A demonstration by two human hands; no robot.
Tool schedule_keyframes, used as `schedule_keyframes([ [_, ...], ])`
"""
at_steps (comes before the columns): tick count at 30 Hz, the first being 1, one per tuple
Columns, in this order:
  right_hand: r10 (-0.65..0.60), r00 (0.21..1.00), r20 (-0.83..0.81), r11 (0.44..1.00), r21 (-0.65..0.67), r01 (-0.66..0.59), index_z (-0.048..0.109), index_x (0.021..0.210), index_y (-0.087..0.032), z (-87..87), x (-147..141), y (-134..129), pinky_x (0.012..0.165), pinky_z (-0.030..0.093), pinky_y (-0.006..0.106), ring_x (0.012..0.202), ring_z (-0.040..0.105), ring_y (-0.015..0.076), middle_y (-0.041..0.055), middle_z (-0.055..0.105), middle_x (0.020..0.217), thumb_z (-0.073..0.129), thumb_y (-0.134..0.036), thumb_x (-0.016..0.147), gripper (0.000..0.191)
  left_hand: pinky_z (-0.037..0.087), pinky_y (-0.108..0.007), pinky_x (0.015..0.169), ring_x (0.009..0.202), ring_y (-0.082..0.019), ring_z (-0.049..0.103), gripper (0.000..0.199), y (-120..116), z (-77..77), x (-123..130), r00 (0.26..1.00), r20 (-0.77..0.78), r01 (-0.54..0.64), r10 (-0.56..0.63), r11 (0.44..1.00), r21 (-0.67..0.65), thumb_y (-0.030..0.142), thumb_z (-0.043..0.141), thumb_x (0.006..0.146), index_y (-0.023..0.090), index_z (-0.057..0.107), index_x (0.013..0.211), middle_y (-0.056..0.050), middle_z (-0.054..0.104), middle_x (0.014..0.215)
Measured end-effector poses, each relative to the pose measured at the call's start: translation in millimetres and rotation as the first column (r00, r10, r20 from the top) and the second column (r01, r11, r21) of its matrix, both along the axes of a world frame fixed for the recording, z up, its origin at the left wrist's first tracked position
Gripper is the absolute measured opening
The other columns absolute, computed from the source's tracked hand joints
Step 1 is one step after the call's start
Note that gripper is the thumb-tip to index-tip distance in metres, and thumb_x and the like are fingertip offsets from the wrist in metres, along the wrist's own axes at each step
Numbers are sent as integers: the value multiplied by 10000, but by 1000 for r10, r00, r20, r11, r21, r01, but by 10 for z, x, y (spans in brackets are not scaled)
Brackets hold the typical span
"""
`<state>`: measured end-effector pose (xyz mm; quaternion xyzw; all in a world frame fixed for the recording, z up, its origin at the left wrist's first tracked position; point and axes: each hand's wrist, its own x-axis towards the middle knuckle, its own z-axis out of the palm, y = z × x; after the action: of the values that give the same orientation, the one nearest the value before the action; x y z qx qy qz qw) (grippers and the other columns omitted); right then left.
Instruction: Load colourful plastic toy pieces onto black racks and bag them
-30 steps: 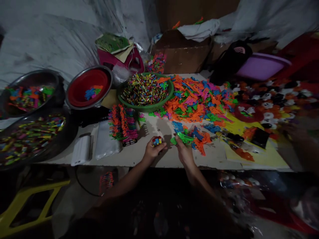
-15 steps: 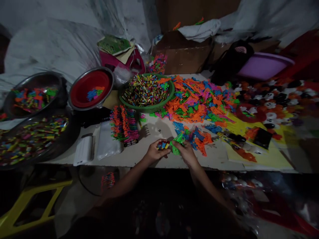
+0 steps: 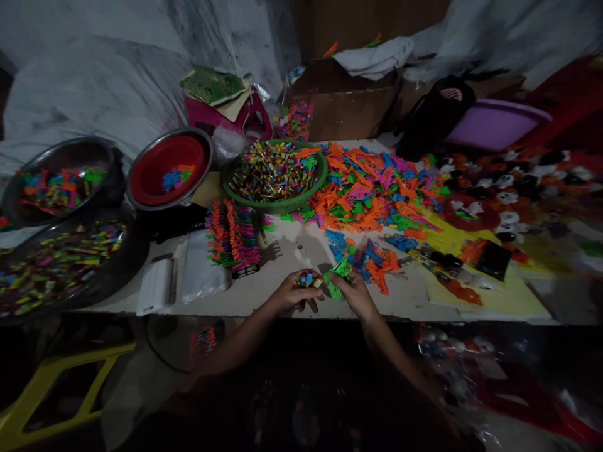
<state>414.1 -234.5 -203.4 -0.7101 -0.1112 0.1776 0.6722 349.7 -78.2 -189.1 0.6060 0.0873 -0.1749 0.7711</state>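
My left hand [image 3: 292,294] is closed around a few small coloured plastic pieces [image 3: 308,279] near the front edge of the white table [image 3: 264,295]. Beside it, almost touching, my right hand [image 3: 357,294] grips a green plastic toy gun [image 3: 338,279] with its handle pointing down toward the table. Just beyond my right hand lies a small heap of blue and orange toy guns [image 3: 372,256]. A larger pile of orange, green and pink toy guns [image 3: 372,188] covers the table farther back.
A green bowl [image 3: 277,172] of small coloured pieces stands at the table's back. A stacked row of toys [image 3: 233,233], a white packet [image 3: 155,285], a red bowl [image 3: 167,166] and two metal bowls [image 3: 61,251] are to the left. Skull toys [image 3: 513,188] lie right.
My right hand lifted the green toy gun off the table and brought it against my left hand. Both hands drew slightly toward the table's front edge.
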Motion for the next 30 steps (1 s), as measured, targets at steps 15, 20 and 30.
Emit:
schedule_keyframes([
  [15,-124,986,115,794,-584,168,629,753,-122,130,535,-527,594,419,331,664,562,225,102,616,703,485,-586,676,493,371,-159,341,468,-125,586,501,-64,-237,189,972,5,-234,235,966,109,400,698,580,141,477,947,-1,606,628],
  [20,-159,732,662,242,-693,679,512,1158,-92,26,1090,-618,861,338,464,1091,434,327,222,472,1211,476,-408,769,502,342,-151,359,390,-67,496,445,-78,-607,250,913,88,-408,398,890,205,424,639,652,161,494,982,57,523,537],
  [30,82,870,486,460,-793,400,558,1119,-184,-106,1642,66,829,405,331,953,563,223,121,598,1081,416,-196,785,364,330,-156,348,476,-109,569,395,42,-818,327,862,-15,-507,507,862,10,422,660,632,154,498,872,-13,616,661],
])
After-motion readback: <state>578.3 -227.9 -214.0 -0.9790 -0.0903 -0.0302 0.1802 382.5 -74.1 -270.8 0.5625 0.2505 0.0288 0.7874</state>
